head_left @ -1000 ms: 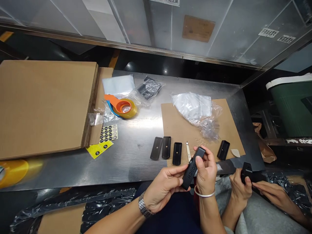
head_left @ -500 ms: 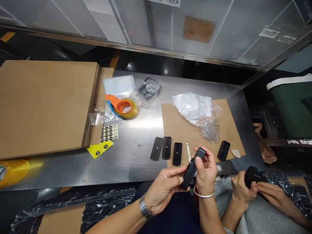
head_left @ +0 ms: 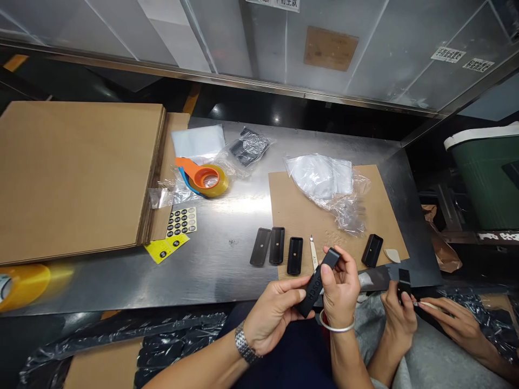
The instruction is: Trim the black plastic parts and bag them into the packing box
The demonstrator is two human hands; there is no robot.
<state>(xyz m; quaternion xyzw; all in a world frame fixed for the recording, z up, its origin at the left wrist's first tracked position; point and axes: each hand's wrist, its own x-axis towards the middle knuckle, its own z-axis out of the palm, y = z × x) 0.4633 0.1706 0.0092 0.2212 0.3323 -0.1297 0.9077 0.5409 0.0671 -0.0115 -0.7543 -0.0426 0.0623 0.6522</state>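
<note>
Between my two hands, a black plastic case (head_left: 315,289) with BOSCH lettering is tilted over the bench's front edge. My left hand (head_left: 273,310), with a metal watch on its wrist, pinches the lower end. Around the upper end close the fingers of my right hand (head_left: 341,283), its thumb across the side; a silvery bangle is on that wrist. Just beyond lie tweezers (head_left: 313,253) marked A26. Left of them are three black trays, among them an open one (head_left: 294,255). Another open black tray (head_left: 372,250) lies to the right.
Flattened cardboard (head_left: 81,173) is stacked at left, beside sticker sheets (head_left: 181,221) and an orange tape dispenser (head_left: 203,175). Clear plastic bags (head_left: 324,178) lie on a cardboard sheet (head_left: 389,216). At right, a co-worker's hands (head_left: 399,313) hold another black piece.
The case in my hands has shifted slightly left and my right thumb has moved along it. At right, the co-worker has turned the black piece upright and moved it left.
</note>
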